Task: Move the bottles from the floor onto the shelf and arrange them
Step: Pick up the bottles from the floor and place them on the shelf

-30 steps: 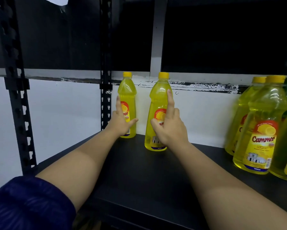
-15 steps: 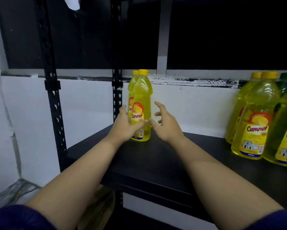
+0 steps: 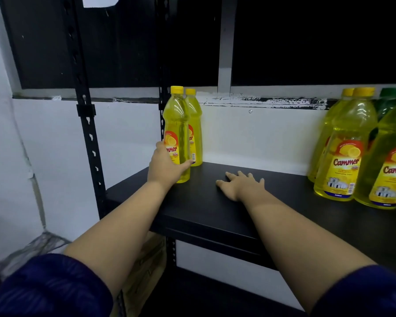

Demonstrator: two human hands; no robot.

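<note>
The front yellow bottle [image 3: 177, 133] stands upright near the left end of the black shelf [image 3: 206, 211], its red-and-yellow label reading "Cammer" with a barcode on its right side. The second yellow bottle [image 3: 194, 126] stands upright just behind it and to its right, against the white wall [image 3: 256, 138]. The left hand [image 3: 166, 165] grips the front bottle low on its label, thumb curled round the front. The right hand [image 3: 241, 186] lies flat on the shelf to the right of that bottle, fingers spread, holding nothing. Well to the right of that bottle, a cluster of larger yellow Cammer bottles [image 3: 345, 154] crowds the shelf's far end, a green-capped bottle [image 3: 390, 101] behind them; bare shelf lies between. Half a second ago both hands flanked the bottle; the right has since dropped to the shelf
</note>
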